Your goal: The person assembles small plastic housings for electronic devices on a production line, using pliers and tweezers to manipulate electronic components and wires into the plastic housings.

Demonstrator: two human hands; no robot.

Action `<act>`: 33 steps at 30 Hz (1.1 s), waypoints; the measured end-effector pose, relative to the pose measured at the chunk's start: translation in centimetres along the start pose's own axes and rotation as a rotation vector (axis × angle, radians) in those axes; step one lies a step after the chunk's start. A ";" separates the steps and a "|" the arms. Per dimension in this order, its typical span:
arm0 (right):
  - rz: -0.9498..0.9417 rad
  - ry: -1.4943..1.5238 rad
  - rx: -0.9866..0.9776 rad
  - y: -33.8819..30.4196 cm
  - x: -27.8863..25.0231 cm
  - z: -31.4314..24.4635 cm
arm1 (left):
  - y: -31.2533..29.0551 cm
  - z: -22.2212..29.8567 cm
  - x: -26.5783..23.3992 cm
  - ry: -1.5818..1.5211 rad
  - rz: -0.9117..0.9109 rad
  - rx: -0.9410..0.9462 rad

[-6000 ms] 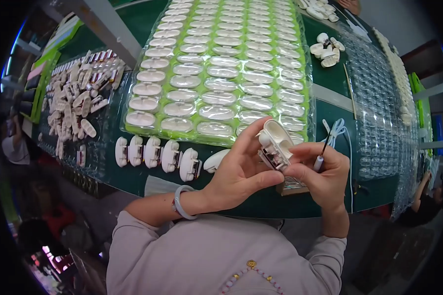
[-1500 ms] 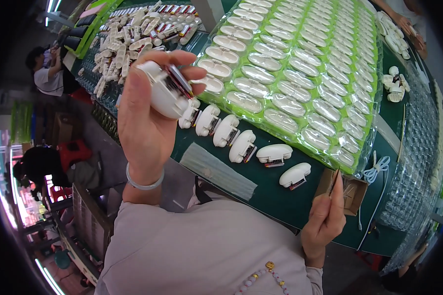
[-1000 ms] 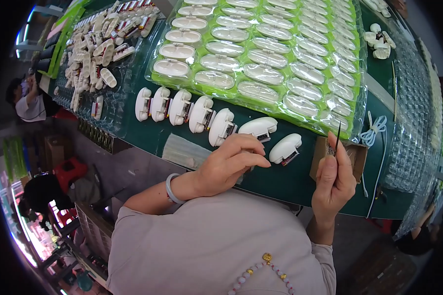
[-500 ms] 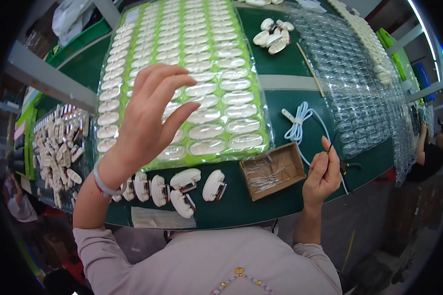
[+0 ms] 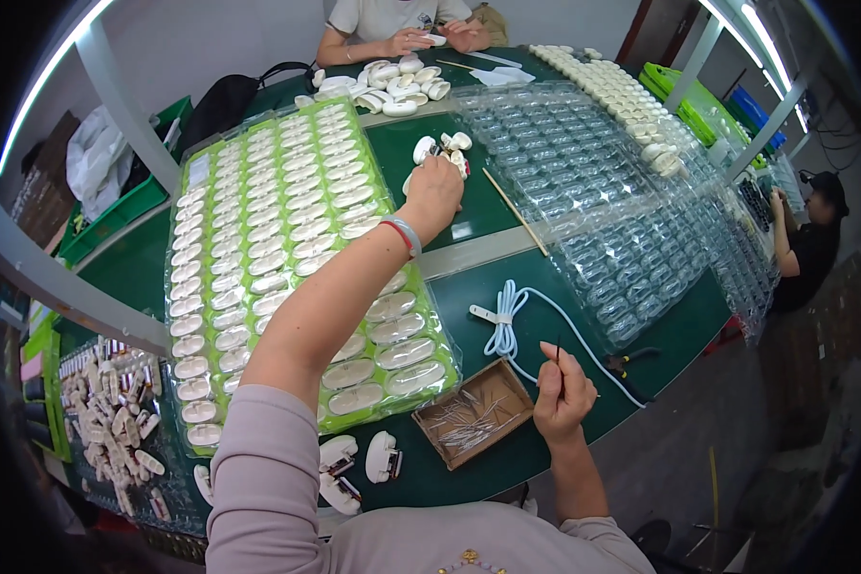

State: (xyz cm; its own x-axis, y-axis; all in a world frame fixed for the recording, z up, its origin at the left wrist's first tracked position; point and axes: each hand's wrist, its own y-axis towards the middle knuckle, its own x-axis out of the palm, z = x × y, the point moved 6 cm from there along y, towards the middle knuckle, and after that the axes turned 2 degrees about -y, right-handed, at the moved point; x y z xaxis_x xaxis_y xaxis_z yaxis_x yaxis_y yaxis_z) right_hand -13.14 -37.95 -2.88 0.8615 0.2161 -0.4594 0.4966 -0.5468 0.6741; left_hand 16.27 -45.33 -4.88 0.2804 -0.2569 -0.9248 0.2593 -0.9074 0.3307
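working apart, hands [image 5: 433, 196] [image 5: 562, 394] overlap rounded white casings [image 5: 424, 149] (left, grip unseen), pinch tool [image 5: 558, 352] (right).

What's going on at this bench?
The person's left hand reaches out to a small cluster of white casings; whether it grips one is hidden. The right hand pinches a thin dark tool near an open cardboard box of slender rods. A plastic-covered green tray of white oval shells lies left of the box.

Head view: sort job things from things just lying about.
Likely job items:
white oval plastic cases at the left hand
thin dark tool in the right hand

Probably lying about:
coiled pale-blue cable
slim tan wooden stick
black-and-yellow hand tool
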 end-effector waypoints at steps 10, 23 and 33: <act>-0.045 0.033 -0.060 0.0 0.1 -0.9 | -0.8 1.8 -1.9 -0.142 0.058 -0.043; -0.309 0.532 0.135 -2.7 1.1 -8.5 | -25.1 0.5 -15.2 -2.485 -0.422 -0.747; -0.702 0.647 0.135 -3.6 7.3 -12.8 | -32.3 2.6 -14.0 -3.001 0.206 -0.803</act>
State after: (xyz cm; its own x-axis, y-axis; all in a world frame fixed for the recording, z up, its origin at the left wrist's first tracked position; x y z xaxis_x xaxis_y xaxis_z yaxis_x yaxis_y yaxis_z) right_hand -7.31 -24.04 -1.22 0.2845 0.9115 -0.2972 0.9393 -0.2030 0.2766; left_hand 1.56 -13.34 -3.15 -0.1070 -0.2279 0.9678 0.4862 -0.8610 -0.1490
